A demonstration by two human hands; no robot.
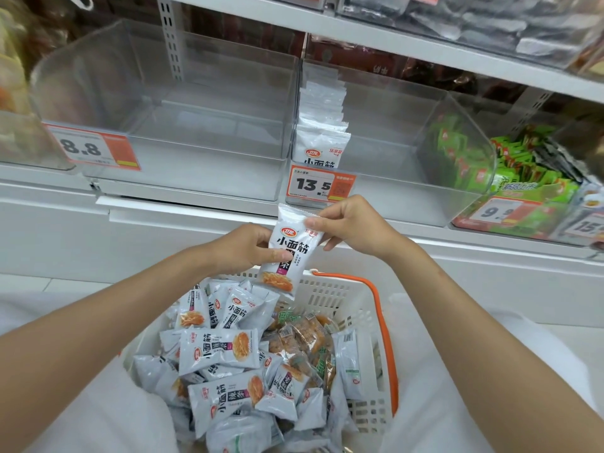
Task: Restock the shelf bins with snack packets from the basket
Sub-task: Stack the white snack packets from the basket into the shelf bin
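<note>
White store shelf [183,217] fills the background, carrying clear plastic bins side by side. Left bin [209,103], with an 8.8 tag [88,148] on its front, holds nothing that can be seen. Middle bin [392,152] wears a 13.5 tag [318,184] and holds a row [322,125] of grey-white packets standing upright against its left wall, the rest of its floor bare. Further right, green packs [523,171] are stacked behind a 9.9 tag. Below the shelf sits a white slotted basket [330,292] with an orange handle [379,308] lying along its right rim; inside is a loose pile [222,351] of the same grey-white packets, with some brown packs [304,338] towards the right. One packet [294,246] is held upright in the air above the basket's far rim, just under the 13.5 tag, printed face towards the camera. The left hand [242,250] grips its left edge around the middle, thumb pressed on the front and fingers curled behind. The right hand [353,227] pinches its upper right corner, thumb on the front, the other fingers bent behind and below.
</note>
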